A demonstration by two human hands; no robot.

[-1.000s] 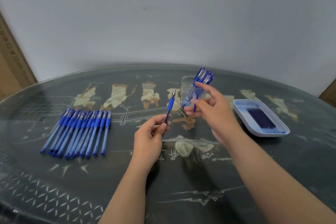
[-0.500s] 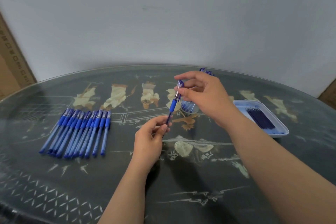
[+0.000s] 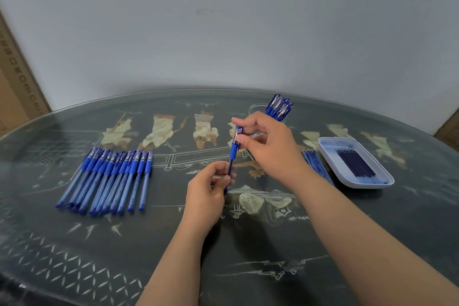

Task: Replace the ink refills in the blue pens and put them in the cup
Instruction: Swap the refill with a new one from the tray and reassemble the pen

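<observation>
Your two hands hold one blue pen (image 3: 233, 154) between them, above the middle of the desk (image 3: 124, 243). The pen stands almost upright, with its top a little tilted to your right. Your left hand (image 3: 207, 194) pinches the lower part of the barrel with the thumb and the fingertips. Your right hand (image 3: 269, 146) is closed on the upper end, where the thumb and the first fingers grip the clear cap part. The two hands are near each other but do not touch; only the pen joins them.

The cup (image 3: 255, 109) is of clear glass and stands behind your right hand, which hides most of it. Several finished pens (image 3: 279, 107) stand in it and lean to the right.

On your left, a row of pens (image 3: 111, 176) lies on the desk side by side, with the caps away from you. There is small print near their caps, but it is too small to read.

On your right lies a white tray (image 3: 367, 186) with dark refills (image 3: 355, 163) inside. Just beside its left edge, a few loose refills (image 3: 316, 165) lie on the desk.

At the far left edge a cardboard box (image 3: 15, 77) shows a line of printed signs, which I cannot read.
</observation>
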